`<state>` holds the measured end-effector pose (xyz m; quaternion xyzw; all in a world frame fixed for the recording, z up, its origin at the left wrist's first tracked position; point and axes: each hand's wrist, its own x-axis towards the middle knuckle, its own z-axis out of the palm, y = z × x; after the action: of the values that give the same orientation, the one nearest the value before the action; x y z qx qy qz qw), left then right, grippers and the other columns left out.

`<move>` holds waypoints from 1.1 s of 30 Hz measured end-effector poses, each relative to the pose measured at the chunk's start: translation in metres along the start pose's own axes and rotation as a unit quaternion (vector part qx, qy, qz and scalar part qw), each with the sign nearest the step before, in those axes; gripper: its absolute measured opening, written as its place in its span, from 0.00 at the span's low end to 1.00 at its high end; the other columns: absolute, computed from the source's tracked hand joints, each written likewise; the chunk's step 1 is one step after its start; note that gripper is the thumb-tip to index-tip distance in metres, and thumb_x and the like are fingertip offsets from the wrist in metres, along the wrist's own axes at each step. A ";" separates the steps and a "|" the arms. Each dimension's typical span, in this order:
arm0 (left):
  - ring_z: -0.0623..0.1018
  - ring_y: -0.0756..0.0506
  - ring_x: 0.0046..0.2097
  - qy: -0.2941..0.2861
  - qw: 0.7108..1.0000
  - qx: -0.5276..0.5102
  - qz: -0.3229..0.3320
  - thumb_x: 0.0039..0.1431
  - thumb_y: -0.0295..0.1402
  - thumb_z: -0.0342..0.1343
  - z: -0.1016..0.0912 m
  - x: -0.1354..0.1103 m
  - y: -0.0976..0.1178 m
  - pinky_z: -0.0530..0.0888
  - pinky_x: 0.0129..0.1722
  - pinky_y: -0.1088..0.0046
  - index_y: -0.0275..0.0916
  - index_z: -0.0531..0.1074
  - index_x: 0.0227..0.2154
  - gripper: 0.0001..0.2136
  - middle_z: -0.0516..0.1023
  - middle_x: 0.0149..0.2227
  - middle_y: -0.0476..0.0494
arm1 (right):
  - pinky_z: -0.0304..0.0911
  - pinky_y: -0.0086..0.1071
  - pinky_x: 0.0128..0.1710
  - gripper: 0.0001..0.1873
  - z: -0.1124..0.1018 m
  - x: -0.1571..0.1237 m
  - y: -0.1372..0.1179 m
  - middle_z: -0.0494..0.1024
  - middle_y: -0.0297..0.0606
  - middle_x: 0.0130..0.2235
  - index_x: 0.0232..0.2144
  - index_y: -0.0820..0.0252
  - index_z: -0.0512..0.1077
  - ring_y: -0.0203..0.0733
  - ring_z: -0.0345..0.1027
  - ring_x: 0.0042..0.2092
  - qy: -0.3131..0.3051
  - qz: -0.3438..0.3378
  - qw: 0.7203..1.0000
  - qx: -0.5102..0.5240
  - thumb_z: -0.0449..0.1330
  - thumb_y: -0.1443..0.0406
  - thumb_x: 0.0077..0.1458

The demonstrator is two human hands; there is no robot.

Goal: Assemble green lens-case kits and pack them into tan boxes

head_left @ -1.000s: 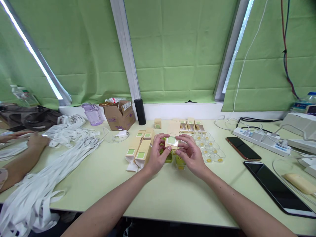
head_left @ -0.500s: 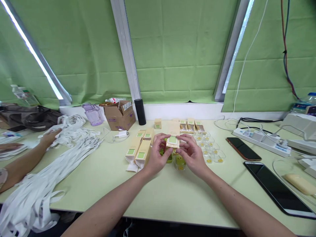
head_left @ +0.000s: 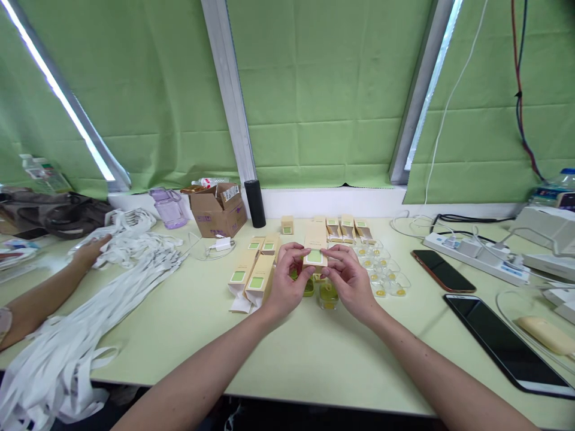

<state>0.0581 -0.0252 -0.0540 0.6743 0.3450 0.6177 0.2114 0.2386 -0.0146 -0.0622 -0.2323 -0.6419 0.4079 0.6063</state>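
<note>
Between my left hand (head_left: 290,278) and my right hand (head_left: 348,275) is a small cream cardboard box (head_left: 315,258) with a green window, gripped from both sides by fingers and thumbs. Just below it stands a clear jar with yellow-green contents (head_left: 328,296). A green item (head_left: 308,288) shows partly behind my left fingers. Left of my hands lie several cream boxes (head_left: 259,281) with green windows, flaps hanging loose at the near ends. Several small clear containers with yellow bits (head_left: 380,275) sit to the right of my right hand.
More cream boxes (head_left: 347,229) lie at the back, near a brown carton (head_left: 218,211) and a black cylinder (head_left: 255,203). White straps (head_left: 94,305) cover the left, where a co-worker's arm (head_left: 54,293) reaches in. Phones (head_left: 503,341) and a power strip (head_left: 476,257) are at right.
The box in my hands has tilted slightly, its front face now showing more below the window. At the far left, the co-worker's other hand has mostly left view.
</note>
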 end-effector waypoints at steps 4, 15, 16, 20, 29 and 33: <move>0.78 0.44 0.50 -0.001 0.999 0.034 0.010 0.69 0.39 0.63 -0.002 0.000 0.000 0.78 0.45 0.68 0.45 0.76 0.55 0.14 0.67 0.57 0.38 | 0.80 0.42 0.50 0.16 -0.001 0.000 -0.003 0.63 0.40 0.58 0.56 0.41 0.79 0.38 0.78 0.43 0.001 0.007 1.000 -0.009 0.67 0.54 0.67; 0.69 0.37 0.69 -0.028 0.995 0.086 0.039 0.71 0.36 0.59 -0.006 -0.001 -0.001 0.72 0.68 0.52 0.51 0.66 0.68 0.24 0.67 0.67 0.37 | 0.65 0.54 0.70 0.40 0.003 0.001 -0.013 0.58 0.42 0.76 0.73 0.35 0.58 0.53 0.70 0.67 -0.030 0.041 0.995 0.084 0.68 0.51 0.65; 0.68 0.36 0.70 -0.033 0.995 0.088 0.039 0.72 0.36 0.59 -0.006 -0.001 0.000 0.70 0.69 0.51 0.50 0.65 0.68 0.25 0.67 0.68 0.37 | 0.64 0.55 0.70 0.43 0.003 0.002 -0.013 0.62 0.44 0.75 0.74 0.36 0.54 0.53 0.70 0.68 -0.025 0.045 0.994 0.091 0.68 0.51 0.65; 0.69 0.36 0.70 -0.036 0.995 0.090 0.031 0.72 0.37 0.58 -0.007 -0.001 -0.001 0.66 0.71 0.48 0.47 0.63 0.69 0.25 0.69 0.68 0.35 | 0.61 0.57 0.72 0.46 0.003 0.003 -0.012 0.66 0.48 0.73 0.74 0.39 0.49 0.52 0.70 0.68 -0.013 0.042 0.995 0.087 0.69 0.51 0.64; 0.68 0.35 0.69 0.000 0.998 0.059 0.005 0.72 0.43 0.57 -0.008 0.004 -0.006 0.72 0.65 0.54 0.43 0.72 0.63 0.21 0.67 0.66 0.32 | 0.50 0.60 0.77 0.36 -0.001 -0.007 -0.013 0.57 0.41 0.77 0.75 0.40 0.48 0.50 0.50 0.78 -0.063 -0.069 0.993 -0.071 0.59 0.57 0.72; 0.78 0.38 0.58 -0.011 0.998 -0.051 -0.036 0.71 0.48 0.59 -0.005 0.008 -0.008 0.76 0.60 0.60 0.40 0.74 0.59 0.22 0.72 0.59 0.33 | 0.50 0.60 0.77 0.35 -0.001 -0.009 -0.015 0.59 0.40 0.77 0.75 0.41 0.52 0.52 0.48 0.78 -0.112 -0.121 0.975 -0.148 0.57 0.63 0.72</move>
<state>0.0514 -0.0144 -0.0533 0.6566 0.3348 0.6189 0.2716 0.2440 -0.0300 -0.0551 -0.1931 -0.7822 0.2554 0.5344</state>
